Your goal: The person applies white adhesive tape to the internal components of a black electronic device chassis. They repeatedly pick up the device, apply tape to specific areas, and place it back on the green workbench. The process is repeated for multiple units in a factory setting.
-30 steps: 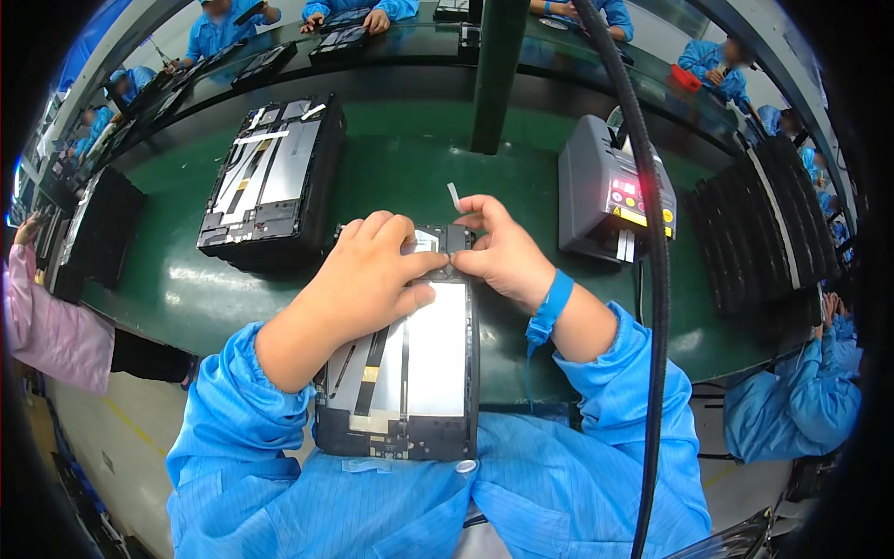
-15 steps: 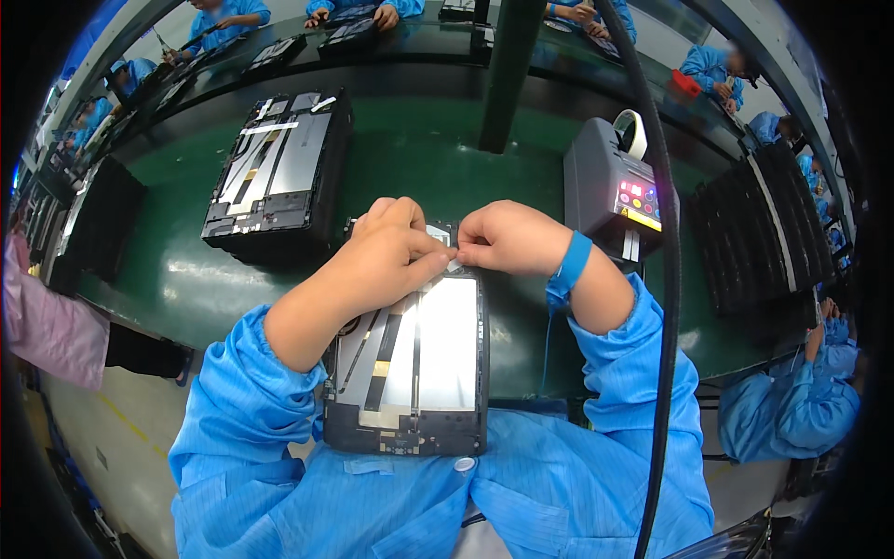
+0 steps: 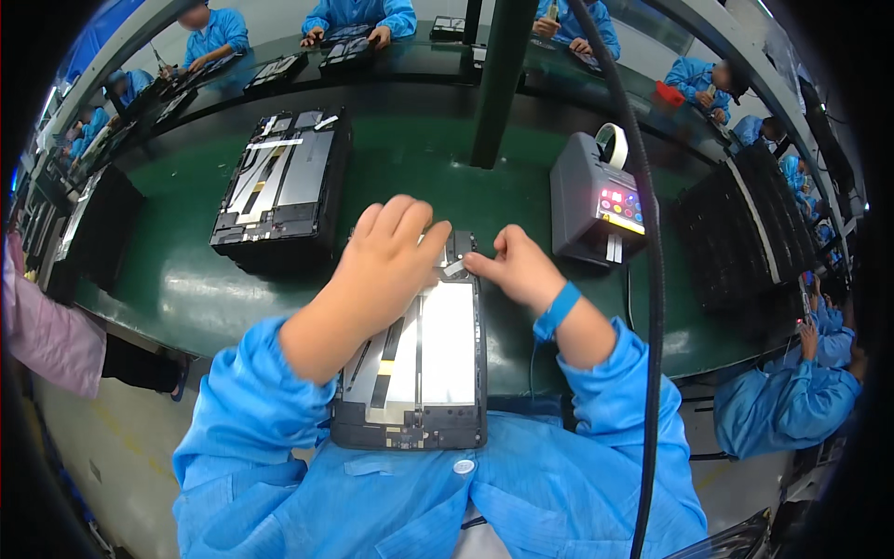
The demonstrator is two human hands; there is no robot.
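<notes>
An opened tablet (image 3: 449, 335) lies in front of me, its bottom edge against my blue smock, with a large silvery battery area and a black frame. My left hand (image 3: 386, 261) is over its upper left part, fingers apart and bent, thumb low near the middle; some fingertips are hidden. A short pale strip of tape (image 3: 454, 268) sits at the tablet's upper right. My right hand (image 3: 521, 268) touches that strip with its thumb, the index finger raised away from it. A blue wrist strap (image 3: 558, 311) circles my right wrist.
A stack of similar opened tablets (image 3: 284, 186) stands at the left on the green table (image 3: 177, 307). On the right is a grey tape dispenser (image 3: 596, 200) with lit buttons. A black cable (image 3: 649, 279) hangs before it. A dark stack (image 3: 745, 224) stands far right; co-workers sit around.
My hands have drawn apart: the left lifted its pinch from the tape area, and the right moved slightly right and lower, its index finger coming off the strip. The view shifted a little.
</notes>
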